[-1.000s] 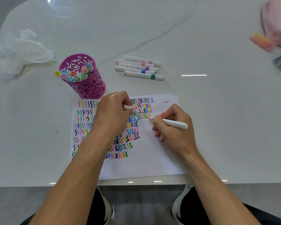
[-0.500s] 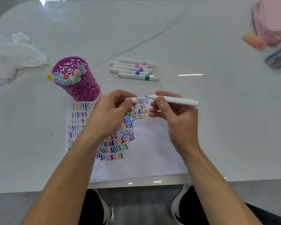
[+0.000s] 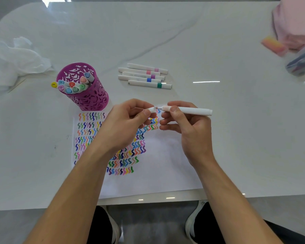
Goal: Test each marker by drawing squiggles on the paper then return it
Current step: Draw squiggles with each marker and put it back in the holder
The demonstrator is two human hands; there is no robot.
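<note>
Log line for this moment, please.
right hand: marker | left hand: cap | tip at cap, uncapped

The paper [image 3: 148, 182] lies on the table [image 3: 236, 138], at the near edge. The cup [image 3: 84, 92] stands just past the paper's far left corner, and a bunch of markers [image 3: 72, 86] stick up in it. Five more markers [image 3: 144, 76] lie side by side on the table, right of the cup and farther away than the paper. A crumpled tissue [image 3: 14, 62] sits at the far left. Both hands are held over the far part of the paper. The left hand [image 3: 123, 127] holds a cap [image 3: 152, 110]. The right hand [image 3: 190, 127] holds a marker [image 3: 192, 110]. The marker's tip points left at the cap and is very close to it.
</note>
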